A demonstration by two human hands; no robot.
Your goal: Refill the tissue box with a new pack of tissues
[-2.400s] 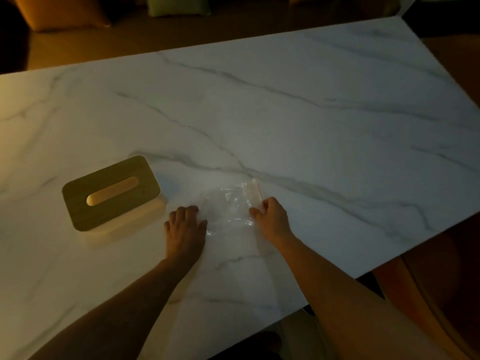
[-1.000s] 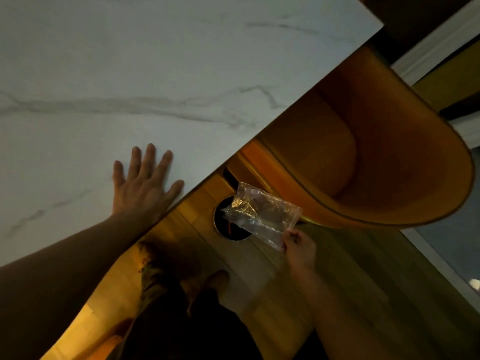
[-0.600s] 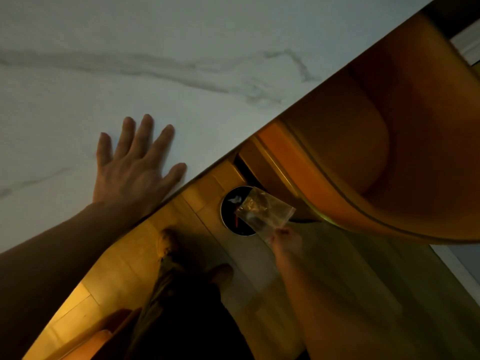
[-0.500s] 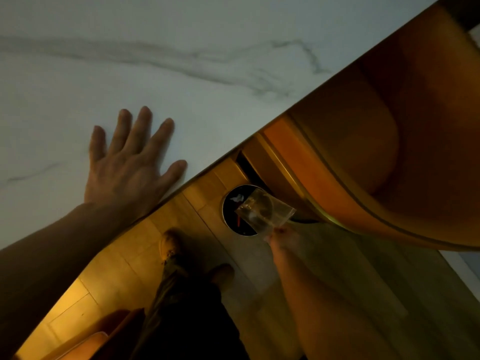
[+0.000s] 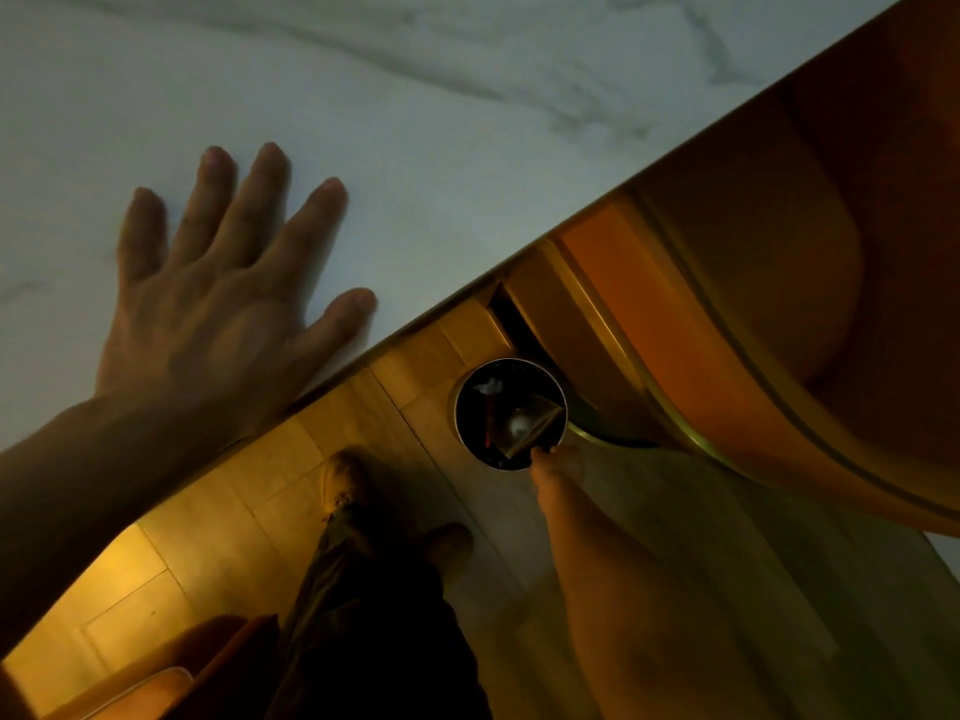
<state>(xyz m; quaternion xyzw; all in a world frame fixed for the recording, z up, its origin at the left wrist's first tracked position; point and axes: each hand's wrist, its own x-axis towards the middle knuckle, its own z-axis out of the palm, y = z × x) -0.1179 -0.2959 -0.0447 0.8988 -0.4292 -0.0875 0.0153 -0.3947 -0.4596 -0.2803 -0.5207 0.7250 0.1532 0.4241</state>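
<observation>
The right hand has dropped from beside the chair down to the rim of the round bin on the floor. The clear plastic wrapper, held above the bin half a second ago, now sits inside its mouth, fingertips at its lower corner.

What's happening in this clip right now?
A person leans over the edge of a marble table, the left hand spread flat on it for support. The right hand reaches down to a round waste bin on the wooden floor beside an orange chair, lowering the empty clear plastic wrapper into it. The wrapper is at the bin's mouth, apparently pinched at its corner. No tissue box is in view.
</observation>
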